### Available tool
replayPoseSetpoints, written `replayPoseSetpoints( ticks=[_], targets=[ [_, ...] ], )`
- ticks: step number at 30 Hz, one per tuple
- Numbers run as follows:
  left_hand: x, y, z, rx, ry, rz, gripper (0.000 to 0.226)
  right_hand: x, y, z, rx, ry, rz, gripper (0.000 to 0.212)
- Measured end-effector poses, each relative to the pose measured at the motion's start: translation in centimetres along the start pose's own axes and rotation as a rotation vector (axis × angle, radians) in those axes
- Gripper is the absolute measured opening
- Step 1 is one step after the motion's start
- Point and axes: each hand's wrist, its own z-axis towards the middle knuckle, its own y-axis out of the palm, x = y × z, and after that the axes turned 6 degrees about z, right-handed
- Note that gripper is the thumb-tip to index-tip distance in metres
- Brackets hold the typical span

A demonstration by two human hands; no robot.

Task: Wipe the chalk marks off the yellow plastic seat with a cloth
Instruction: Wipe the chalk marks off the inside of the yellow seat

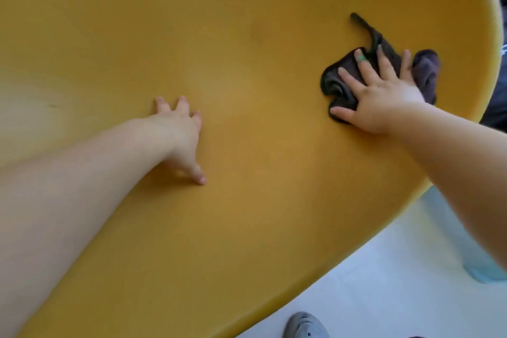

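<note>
head view shows the right hand [380,96] pressing flat on the dark cloth [424,74] near the yellow seat [247,214] edge, left hand [178,132] spread flat holding nothing; wiping step, next rub any chalk left.

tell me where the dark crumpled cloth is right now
In the head view the dark crumpled cloth lies on the right side of the yellow plastic seat, near its right rim, pressed under the spread right hand.

A plain mustard-yellow seat [247,77] bears a dark brownish-purple cloth [422,74]; pale floor [384,282], grey shoe [306,326].
</note>
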Motion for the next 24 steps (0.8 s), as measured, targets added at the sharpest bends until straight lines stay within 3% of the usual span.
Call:
replayPoseSetpoints(
  ticks=[3,7,10,13,15,18,21,24],
  targets=[
    [0.6,-1.0,-0.1,-0.027,-0.006,0.107,0.146,-7.2,0.5,1.5,0.036,-0.006,0.232,0.088],
    [0.5,-1.1,0.4,0.009,-0.013,0.092,0.134,-15.8,0.8,-3.4,-0.026,-0.406,0.41,0.074],
    [0.2,-2.1,1.5,0.113,-0.056,0.158,0.14,-14.6,1.6,-9.9,-0.149,-0.634,0.369,0.07],
    [0.4,-4.3,3.2,0.199,-0.056,0.223,0.161,-6.4,3.2,-9.9,-0.043,-0.436,0.204,0.078],
    [0.8,-5.2,4.4,0.162,-0.038,0.204,0.167,0.1,2.8,-5.9,0.146,-0.243,0.007,0.089],
    [1.8,-5.7,5.8,0.074,-0.021,0.183,0.172,6.3,-1.2,1.3,0.287,-0.021,-0.213,0.095],
    [2.9,-6.2,6.2,0.016,-0.022,0.193,0.173,4.6,-4.4,7.3,0.365,0.062,-0.111,0.096],
    [3.6,-6.6,6.7,-0.022,-0.029,0.21,0.172,-3.1,-4.6,11.0,0.426,0.099,0.179,0.094]
  ],
)
